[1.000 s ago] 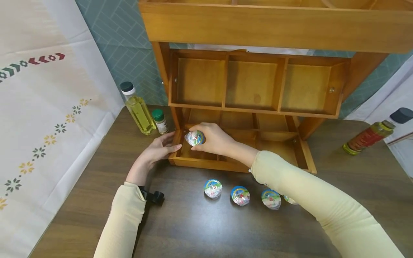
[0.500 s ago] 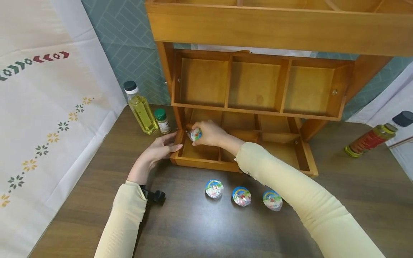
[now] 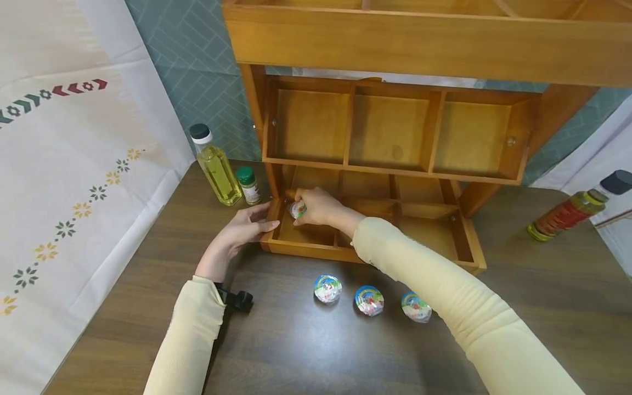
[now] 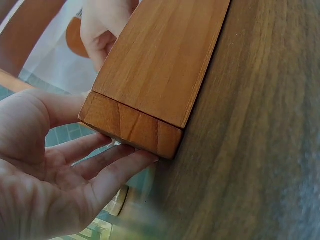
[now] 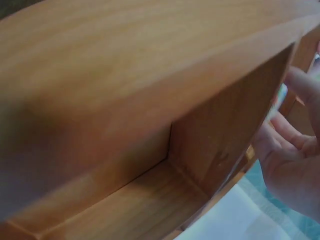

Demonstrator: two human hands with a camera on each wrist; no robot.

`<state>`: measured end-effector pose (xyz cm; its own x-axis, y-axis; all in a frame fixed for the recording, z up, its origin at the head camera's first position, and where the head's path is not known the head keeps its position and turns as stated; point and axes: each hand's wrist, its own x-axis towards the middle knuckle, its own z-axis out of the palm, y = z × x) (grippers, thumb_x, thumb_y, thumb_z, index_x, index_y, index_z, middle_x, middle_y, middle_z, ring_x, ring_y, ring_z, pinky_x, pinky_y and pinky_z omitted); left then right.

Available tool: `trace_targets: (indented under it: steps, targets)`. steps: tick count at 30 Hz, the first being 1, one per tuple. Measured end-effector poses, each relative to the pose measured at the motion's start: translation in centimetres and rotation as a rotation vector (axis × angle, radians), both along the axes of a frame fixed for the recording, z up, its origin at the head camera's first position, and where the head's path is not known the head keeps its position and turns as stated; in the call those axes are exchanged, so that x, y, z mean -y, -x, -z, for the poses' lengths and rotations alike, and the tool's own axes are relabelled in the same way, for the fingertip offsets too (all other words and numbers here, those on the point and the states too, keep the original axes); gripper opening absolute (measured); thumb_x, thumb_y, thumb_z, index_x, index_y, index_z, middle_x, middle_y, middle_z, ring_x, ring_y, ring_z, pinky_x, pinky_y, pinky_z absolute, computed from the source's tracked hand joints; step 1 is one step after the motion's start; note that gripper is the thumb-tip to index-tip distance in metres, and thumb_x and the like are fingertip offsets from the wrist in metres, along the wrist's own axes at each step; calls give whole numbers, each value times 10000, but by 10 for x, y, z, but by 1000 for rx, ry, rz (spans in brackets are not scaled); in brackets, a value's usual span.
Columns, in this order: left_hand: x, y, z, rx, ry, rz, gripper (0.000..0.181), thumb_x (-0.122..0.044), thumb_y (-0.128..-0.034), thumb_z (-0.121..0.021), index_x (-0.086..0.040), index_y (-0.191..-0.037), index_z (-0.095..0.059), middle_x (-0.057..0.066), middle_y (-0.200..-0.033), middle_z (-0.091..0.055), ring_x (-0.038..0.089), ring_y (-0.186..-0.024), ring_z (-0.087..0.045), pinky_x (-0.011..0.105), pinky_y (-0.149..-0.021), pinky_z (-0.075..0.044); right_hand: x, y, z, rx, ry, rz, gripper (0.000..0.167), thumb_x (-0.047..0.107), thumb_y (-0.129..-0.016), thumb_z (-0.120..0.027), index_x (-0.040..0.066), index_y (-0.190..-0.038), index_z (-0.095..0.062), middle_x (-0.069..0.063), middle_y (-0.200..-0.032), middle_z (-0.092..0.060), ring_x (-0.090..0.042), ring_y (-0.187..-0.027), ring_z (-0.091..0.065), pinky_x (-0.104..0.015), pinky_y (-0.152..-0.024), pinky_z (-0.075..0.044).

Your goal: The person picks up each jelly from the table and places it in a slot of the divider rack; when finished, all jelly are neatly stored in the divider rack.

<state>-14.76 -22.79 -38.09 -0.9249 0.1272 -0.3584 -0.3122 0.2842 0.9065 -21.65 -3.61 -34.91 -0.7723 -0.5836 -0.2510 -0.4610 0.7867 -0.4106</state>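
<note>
My right hand (image 3: 321, 207) holds a small foil-lidded cup (image 3: 298, 209) inside the left front compartment of the wooden shelf's (image 3: 306, 251) bottom tray. In the right wrist view, part of the right hand (image 5: 295, 150) shows beyond a wooden divider, and the cup is mostly hidden. My left hand (image 3: 244, 226) grips the tray's left front corner. The left wrist view shows its thumb over the upper edge and the fingers of the left hand (image 4: 65, 170) against the outer side. Three more foil-lidded cups, a left one (image 3: 328, 289), a middle one (image 3: 369, 300) and a right one (image 3: 416, 306), stand in front of the tray.
An oil bottle (image 3: 217, 170) and a green-capped spice jar (image 3: 248, 185) stand left of the shelf. Another bottle with a red label (image 3: 568, 214) stands to the right. The shelf's middle tray (image 3: 387, 129) and top tray (image 3: 419, 46) overhang the bottom one.
My right hand has lowered the cup deeper into the left front compartment, moving slightly back. The left hand keeps its place on the corner.
</note>
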Motion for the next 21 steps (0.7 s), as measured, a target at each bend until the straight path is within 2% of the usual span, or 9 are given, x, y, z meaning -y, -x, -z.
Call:
trace_targets:
  steps: [3,8,15,21]
  targets:
    - [0,1,1,10,-9,1,704,-167,-907,-614,-87,-1488,-224,173,-1513,-242,320,-1276,-398,403,-917,-464,2,1,2,2,-8,10,583,355,-803,-732,105,-1270,-488,-108,-1169,-546,-236,-1011,-530,-335,-832,-485]
    - [1,2,-1,26,-20,4,709,-174,-906,-617,-106,-1491,-223,184,-1508,-249,326,-1345,-310,474,-976,-406,6,2,5,-48,-38,-13,618,422,-812,-702,87,-1286,-489,-111,-1156,-576,-237,-1002,-564,-337,-854,-484]
    - [0,3,-1,30,-30,11,708,-167,-907,-614,-106,-1492,-218,161,-1511,-255,323,-1343,-317,490,-977,-400,3,3,4,-57,-77,-22,673,486,-803,-683,99,-1310,-471,-101,-1169,-579,-239,-1030,-563,-348,-877,-474]
    - [2,2,1,27,-27,9,707,-179,-904,-621,-120,-1490,-230,129,-1517,-254,324,-1334,-328,502,-972,-402,-1,1,3,-20,-59,-4,719,481,-808,-678,118,-1372,-419,-133,-1261,-512,-273,-1127,-501,-390,-922,-453]
